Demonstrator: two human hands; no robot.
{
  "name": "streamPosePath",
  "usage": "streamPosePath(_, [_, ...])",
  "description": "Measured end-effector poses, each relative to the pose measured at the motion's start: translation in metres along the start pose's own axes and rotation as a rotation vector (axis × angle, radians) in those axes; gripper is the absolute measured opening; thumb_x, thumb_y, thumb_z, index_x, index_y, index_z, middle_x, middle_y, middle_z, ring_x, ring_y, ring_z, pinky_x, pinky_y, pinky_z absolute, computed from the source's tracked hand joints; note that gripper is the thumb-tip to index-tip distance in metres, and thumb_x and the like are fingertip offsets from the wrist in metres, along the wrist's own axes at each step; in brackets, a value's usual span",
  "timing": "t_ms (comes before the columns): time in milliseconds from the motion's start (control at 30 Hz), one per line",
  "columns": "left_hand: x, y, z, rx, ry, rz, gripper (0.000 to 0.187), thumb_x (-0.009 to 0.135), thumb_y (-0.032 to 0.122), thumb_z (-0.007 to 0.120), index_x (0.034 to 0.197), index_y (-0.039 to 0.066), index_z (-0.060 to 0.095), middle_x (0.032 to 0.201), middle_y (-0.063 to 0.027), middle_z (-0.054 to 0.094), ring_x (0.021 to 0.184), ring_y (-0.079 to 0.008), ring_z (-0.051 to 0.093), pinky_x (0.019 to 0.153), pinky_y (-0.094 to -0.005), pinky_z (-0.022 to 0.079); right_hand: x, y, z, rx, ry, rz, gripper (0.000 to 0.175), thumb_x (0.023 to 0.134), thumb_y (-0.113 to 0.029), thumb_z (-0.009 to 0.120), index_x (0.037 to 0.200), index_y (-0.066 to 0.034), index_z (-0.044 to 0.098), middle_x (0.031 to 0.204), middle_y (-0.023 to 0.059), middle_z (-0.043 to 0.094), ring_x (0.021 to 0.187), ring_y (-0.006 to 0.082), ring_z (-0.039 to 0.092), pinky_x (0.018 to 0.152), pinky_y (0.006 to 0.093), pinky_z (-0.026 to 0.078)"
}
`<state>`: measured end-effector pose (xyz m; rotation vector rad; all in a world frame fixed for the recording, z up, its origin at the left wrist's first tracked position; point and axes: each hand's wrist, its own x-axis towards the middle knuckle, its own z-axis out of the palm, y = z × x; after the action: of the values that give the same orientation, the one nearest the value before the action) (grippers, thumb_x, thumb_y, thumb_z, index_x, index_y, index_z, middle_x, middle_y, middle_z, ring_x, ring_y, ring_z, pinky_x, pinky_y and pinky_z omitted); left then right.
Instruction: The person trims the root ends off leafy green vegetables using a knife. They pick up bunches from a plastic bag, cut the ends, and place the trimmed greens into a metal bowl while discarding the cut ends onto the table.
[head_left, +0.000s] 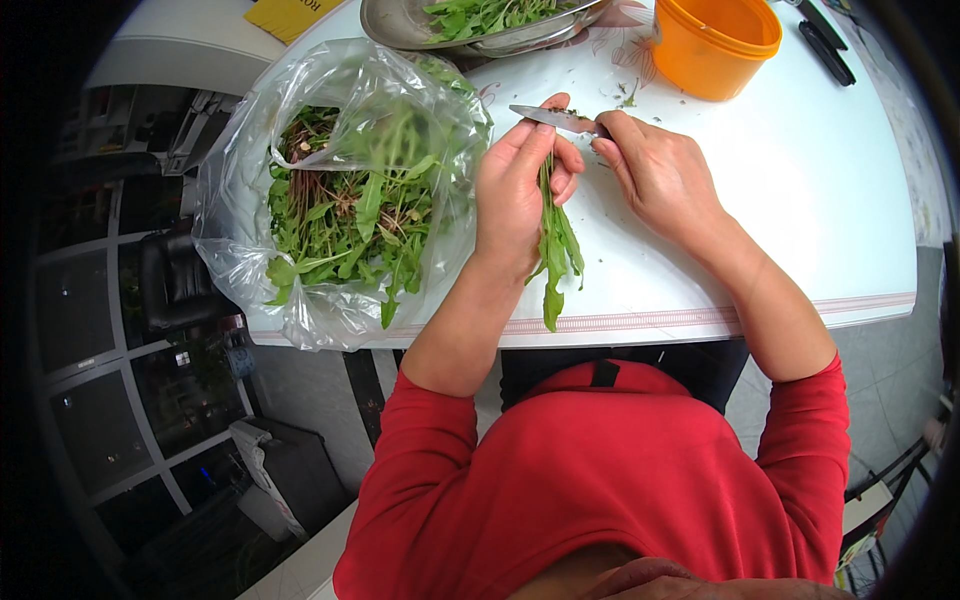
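Observation:
My left hand (517, 184) grips a leafy green plant (553, 236) by its stem end, and its long toothed leaves hang down toward the table edge. In my right hand (664, 169) is a small knife (555, 118), its blade pointing left and lying across the top of the plant by my left thumb. Dark bits cling to the blade. Most of the knife's handle is hidden in my fingers. Left of my hands, an open clear plastic bag (232, 217) holds a heap of similar greens (352, 225) with reddish stems.
A metal basin (397, 26) with greens (487, 16) stands at the back. Right of it is an orange plastic tub (705, 64). A black object (825, 52) lies at the far right of the white table (810, 225). Small plant scraps (628, 96) dot the tabletop.

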<state>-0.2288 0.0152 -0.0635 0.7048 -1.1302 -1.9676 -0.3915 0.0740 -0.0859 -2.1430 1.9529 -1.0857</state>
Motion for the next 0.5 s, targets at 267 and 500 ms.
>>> streamPosePath(267, [0.0,-0.001,-0.001,-0.001,0.02,-0.003,0.04,0.105,0.015,0.043,0.138,-0.009,0.045,0.075,-0.0061,0.059,0.059,-0.0078,0.045,0.054,-0.0216,0.038,-0.001,0.003,0.004,-0.008,0.018,-0.018,0.026,0.1,-0.027,0.054,0.09,-0.0034,0.052,0.071,0.0151,0.063,0.063,0.0369,0.062,0.055,0.0448,0.048])
streamPosePath(500, [0.0,-0.001,-0.002,-0.021,-0.001,-0.035,0.044,0.105,0.016,0.044,0.141,-0.009,0.043,0.076,-0.0077,0.059,0.059,-0.0092,0.045,0.054,-0.0226,0.038,0.005,0.013,-0.008,0.161,-0.057,0.229,0.028,0.103,-0.029,0.049,0.096,-0.0028,0.053,0.072,0.0186,0.062,0.066,0.0404,0.06,0.059,0.0484,0.046])
